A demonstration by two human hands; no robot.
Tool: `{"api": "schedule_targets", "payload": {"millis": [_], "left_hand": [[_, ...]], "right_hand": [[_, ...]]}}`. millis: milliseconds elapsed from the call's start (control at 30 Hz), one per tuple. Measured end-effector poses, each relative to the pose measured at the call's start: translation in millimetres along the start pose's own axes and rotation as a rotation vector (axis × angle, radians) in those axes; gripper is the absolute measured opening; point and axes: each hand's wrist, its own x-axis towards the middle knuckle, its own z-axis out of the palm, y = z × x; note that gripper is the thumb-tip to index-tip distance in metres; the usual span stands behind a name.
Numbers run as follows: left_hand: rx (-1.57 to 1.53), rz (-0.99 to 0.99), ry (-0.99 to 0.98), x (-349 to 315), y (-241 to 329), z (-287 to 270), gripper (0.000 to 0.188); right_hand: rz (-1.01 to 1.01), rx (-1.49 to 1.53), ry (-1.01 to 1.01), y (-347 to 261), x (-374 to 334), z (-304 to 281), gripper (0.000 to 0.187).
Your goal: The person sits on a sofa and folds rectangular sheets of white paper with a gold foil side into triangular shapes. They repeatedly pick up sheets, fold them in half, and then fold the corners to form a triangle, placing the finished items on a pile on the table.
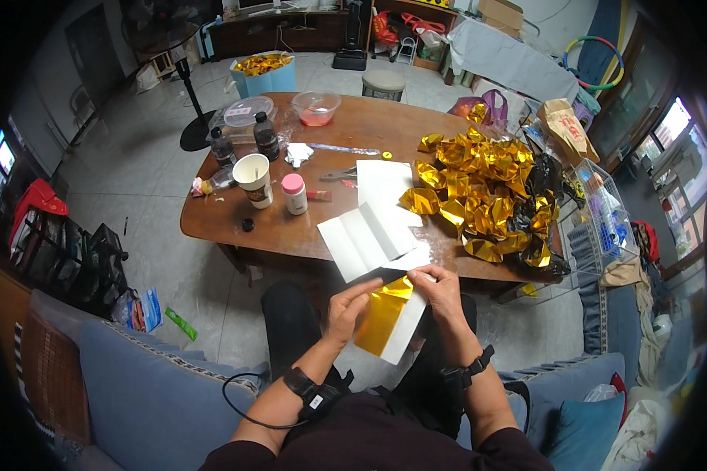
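Observation:
A sheet of gold foil paper (383, 323) with a white border is held over my lap, just off the table's near edge. Its upper part is folded over. My right hand (440, 297) pinches the sheet's upper right corner between thumb and fingers. At the left side, my left hand (344, 312) stretches its index finger toward the folded upper edge; its other fingers are partly hidden. Beyond my hands, a creased white paper (363, 242) lies at the table edge, overlapping another white sheet (385, 184). Folded gold foil pieces (479, 188) are heaped to the right, partly on a black plastic bag (546, 177).
On the wooden table (220, 212) stand a paper cup (253, 182), a pink-capped white bottle (294, 195), dark bottles (266, 137) and a clear bowl (316, 108). Pliers (339, 174) lie mid-table. A blue container (264, 77) of gold pieces is beyond; a wire rack (605, 220) stands right.

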Motion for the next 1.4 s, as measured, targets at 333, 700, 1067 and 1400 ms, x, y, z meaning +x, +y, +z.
{"api": "schedule_targets", "payload": {"millis": [333,700,1067,1400], "left_hand": [[0.294,-0.164,-0.25,24.0,26.4,15.9,0.032],[0.439,-0.083,-0.16,14.0,-8.5,-12.7,0.047],[0.535,0.026,-0.367,-27.2,9.2,-8.3,0.086],[0.53,0.138,-0.199,-8.5,4.6,-1.3,0.04]], "right_hand": [[-0.355,-0.397,-0.028,3.2,-10.5,5.8,0.01],[-0.03,-0.268,-0.231,42.5,5.9,-12.8,0.028],[0.202,0.126,-0.251,26.1,33.3,-35.9,0.026],[-0.597,-0.459,0.277,55.4,14.6,-37.8,0.031]]}}
